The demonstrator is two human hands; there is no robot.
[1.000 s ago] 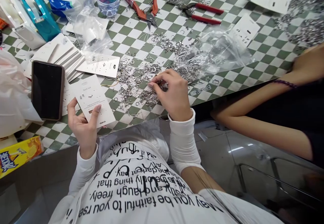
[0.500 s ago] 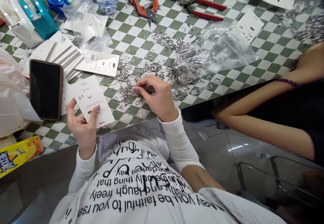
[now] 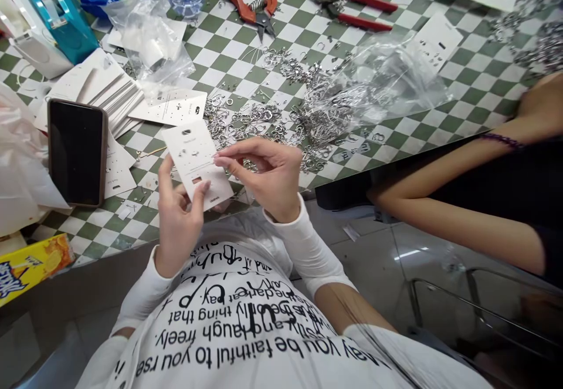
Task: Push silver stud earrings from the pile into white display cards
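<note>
A white earring card (image 3: 193,157), tilted, with small silver pieces near its upper part, is gripped by my left hand (image 3: 179,216), the thumb across its lower face. My right hand (image 3: 270,172) is at the card's right edge with thumb and forefinger pinched together; whatever sits between those tips is too small to make out. Behind my hands spreads a heap of small silver jewelry pieces (image 3: 246,120), with a clear plastic bag (image 3: 387,78) of more pieces to its right.
A phone (image 3: 77,151) and a stack of white cards (image 3: 112,92) lie left. Orange-handled cutters (image 3: 259,13) and red-handled pliers (image 3: 363,9) rest farther back. Tape dispensers (image 3: 57,19) stand at the back left. Another person's arm (image 3: 440,195) reaches in from the right.
My left hand has brought the card rightward, off the table's left part and over to my right hand. The right hand has come from the silver heap to the card's edge.
</note>
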